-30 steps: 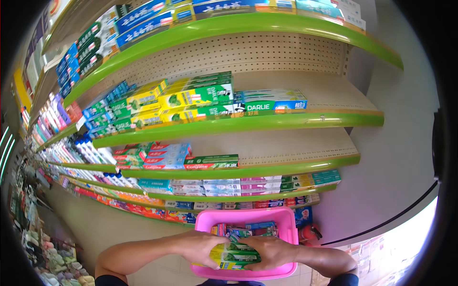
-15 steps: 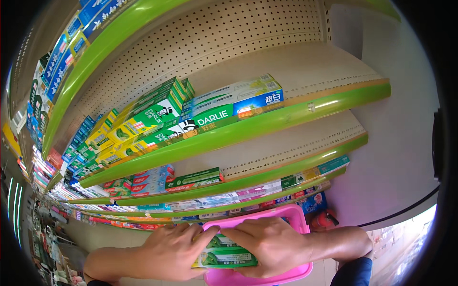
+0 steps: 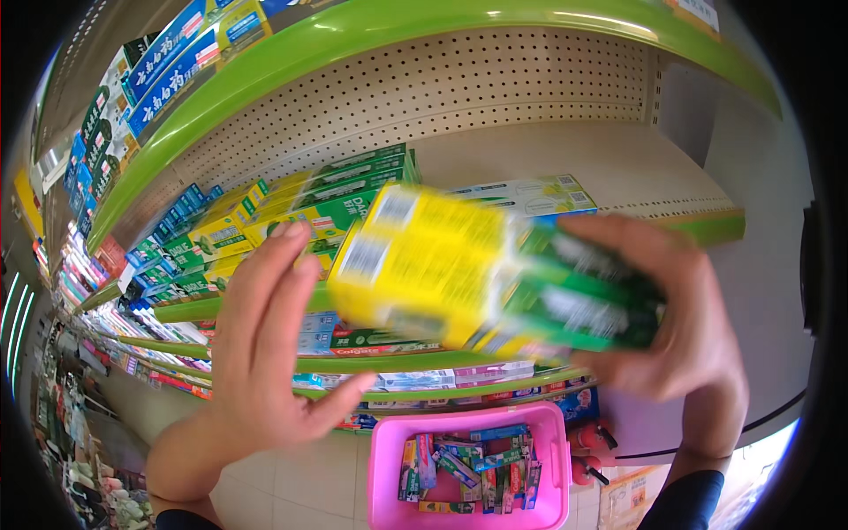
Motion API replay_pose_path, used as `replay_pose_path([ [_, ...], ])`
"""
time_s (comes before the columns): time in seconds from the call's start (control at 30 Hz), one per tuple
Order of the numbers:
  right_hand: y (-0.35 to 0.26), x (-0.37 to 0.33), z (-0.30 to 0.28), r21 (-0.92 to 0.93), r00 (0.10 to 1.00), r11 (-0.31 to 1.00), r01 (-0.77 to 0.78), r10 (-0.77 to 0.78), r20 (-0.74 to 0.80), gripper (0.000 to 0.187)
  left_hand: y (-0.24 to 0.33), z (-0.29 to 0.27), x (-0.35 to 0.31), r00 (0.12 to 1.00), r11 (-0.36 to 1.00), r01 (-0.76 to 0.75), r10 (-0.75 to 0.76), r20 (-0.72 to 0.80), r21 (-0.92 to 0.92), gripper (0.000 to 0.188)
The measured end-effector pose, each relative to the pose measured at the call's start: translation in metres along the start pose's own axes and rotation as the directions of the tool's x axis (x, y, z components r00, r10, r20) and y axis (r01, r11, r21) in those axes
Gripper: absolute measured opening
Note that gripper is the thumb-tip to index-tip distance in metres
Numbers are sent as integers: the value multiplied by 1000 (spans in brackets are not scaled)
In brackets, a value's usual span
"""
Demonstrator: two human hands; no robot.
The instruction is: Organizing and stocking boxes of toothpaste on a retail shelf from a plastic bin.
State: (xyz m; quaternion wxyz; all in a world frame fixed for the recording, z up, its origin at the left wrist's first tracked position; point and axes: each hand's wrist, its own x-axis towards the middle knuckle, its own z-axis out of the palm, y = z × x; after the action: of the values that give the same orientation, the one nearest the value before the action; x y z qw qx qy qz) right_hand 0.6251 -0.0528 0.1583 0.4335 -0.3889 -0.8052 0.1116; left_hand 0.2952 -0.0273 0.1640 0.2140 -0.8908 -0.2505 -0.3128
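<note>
My right hand grips a stack of yellow-and-green toothpaste boxes by its green end. The boxes are raised in front of the shelf, slightly blurred by motion. To their left, my left hand is off them, its fingers stretched out and spread. Behind the hands, rows of green and yellow toothpaste boxes fill the left part of the shelf. A flatter white, blue and yellow box lies farther right, partly hidden by the held stack.
Below me a pink bin holds many loose toothpaste boxes. Green shelf edges curve across at several heights. Blue toothpaste boxes stand on the upper shelf at left. Red fire extinguishers stand beside the bin.
The boxes have risen from above the pink bin to shelf height in my right hand. My left hand has let go and opened to the left. The bin's contents now show.
</note>
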Motion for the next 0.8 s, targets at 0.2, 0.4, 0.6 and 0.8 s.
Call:
replay_pose_path([
  [0.2,23,30,-35,-31,962,966,-256,252,-102,72,-39,-14,4,996,992,72,-78,50,104,77],
  [0.4,36,5,-37,-131,926,981,-144,87,-366,60,-2,-3,-8,863,429,505,-241,444,-749,69],
  [0.6,-22,0,22,-282,932,892,353,-363,21,75,92,44,-17,746,-631,254,-355,564,-733,92],
  [0.8,-26,-5,44,-45,956,955,293,-292,21,69,93,47,-22,637,-720,40,-516,572,-693,65],
])
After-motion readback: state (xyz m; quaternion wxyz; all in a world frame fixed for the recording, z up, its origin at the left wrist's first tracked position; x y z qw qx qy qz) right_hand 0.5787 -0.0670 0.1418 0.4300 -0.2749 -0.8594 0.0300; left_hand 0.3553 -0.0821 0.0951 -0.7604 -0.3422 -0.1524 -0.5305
